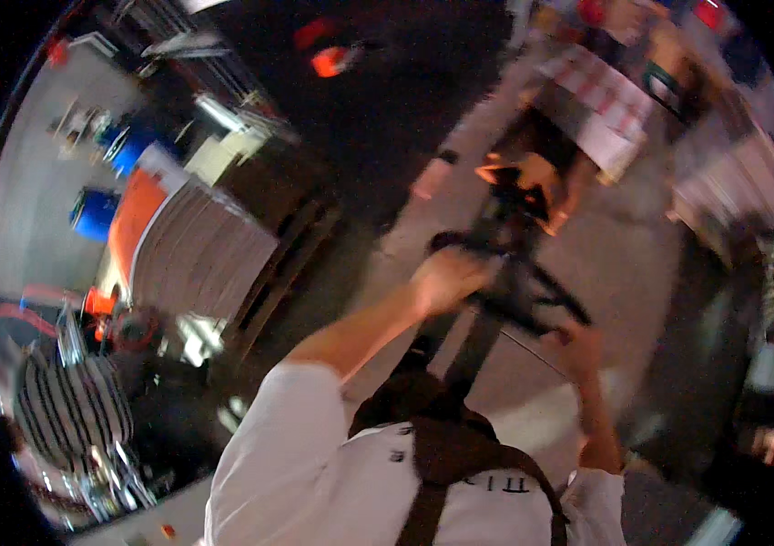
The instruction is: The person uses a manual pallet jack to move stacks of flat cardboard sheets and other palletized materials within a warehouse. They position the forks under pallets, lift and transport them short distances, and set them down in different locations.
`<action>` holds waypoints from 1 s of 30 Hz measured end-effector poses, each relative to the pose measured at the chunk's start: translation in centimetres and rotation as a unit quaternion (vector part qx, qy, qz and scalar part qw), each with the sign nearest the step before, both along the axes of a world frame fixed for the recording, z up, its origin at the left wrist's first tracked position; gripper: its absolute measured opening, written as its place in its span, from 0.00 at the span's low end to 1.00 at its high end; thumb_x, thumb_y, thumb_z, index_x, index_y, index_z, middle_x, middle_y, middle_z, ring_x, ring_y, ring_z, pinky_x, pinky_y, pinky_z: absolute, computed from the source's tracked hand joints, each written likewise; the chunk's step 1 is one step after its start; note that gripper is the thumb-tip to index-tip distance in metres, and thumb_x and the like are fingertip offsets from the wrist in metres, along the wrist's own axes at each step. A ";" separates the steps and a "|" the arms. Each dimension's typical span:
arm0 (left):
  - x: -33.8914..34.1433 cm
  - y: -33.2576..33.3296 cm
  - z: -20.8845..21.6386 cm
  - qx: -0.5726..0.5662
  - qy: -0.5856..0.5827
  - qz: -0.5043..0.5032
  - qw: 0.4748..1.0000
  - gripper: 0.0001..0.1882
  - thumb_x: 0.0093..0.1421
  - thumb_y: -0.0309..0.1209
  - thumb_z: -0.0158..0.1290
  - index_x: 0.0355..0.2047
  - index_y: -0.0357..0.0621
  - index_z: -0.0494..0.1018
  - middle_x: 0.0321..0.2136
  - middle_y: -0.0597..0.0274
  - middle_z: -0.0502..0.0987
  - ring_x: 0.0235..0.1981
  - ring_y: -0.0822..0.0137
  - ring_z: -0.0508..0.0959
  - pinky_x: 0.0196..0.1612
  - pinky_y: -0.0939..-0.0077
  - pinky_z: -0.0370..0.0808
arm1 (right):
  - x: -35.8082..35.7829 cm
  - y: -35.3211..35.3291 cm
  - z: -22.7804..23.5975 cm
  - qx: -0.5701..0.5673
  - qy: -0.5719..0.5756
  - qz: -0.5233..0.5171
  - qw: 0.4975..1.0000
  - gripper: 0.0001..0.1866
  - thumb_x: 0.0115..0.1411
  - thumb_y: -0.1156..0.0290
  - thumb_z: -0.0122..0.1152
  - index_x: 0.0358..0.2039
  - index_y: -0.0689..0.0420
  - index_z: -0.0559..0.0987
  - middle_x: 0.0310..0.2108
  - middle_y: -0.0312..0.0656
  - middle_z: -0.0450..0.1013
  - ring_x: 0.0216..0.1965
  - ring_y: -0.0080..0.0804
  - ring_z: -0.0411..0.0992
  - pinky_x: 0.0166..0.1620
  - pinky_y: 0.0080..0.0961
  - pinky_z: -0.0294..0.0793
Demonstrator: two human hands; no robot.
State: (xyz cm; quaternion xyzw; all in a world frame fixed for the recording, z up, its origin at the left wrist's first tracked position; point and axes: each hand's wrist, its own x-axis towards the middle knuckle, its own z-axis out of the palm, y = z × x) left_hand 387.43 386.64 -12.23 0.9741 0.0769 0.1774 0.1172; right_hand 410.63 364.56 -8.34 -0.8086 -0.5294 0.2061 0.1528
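Note:
A black loop-shaped pallet jack handle [533,282] stands in front of me, smeared by motion. My left hand [449,278] is closed over its left side, knuckles up. At the handle's right corner, the fingers of my right hand [576,344] curl round the bar; blur softens their outline. Past the handle lies the dark and orange body of the pallet jack [528,177]. A load with a red-and-white striped top [601,105] stands just beyond it; whether it rests on the forks I cannot tell.
A tall stack of sheets [200,250] with an orange side stands on a pallet to my left, near blue containers [94,214]. Another stack of sheets [738,191] is at the right. Grey floor [624,259] runs between them. A striped, rounded item [73,409] sits at lower left.

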 end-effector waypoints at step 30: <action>3.8 3.0 4.8 -0.035 -0.049 0.035 0.998 0.15 0.39 0.29 0.65 0.27 0.48 0.72 0.26 0.58 0.73 0.31 0.53 0.75 0.32 0.60 0.71 | 1.7 4.3 3.9 0.034 0.022 -0.114 0.993 0.25 0.57 0.43 0.54 0.27 0.55 0.77 0.24 0.47 0.75 0.28 0.46 0.75 0.32 0.42 0.72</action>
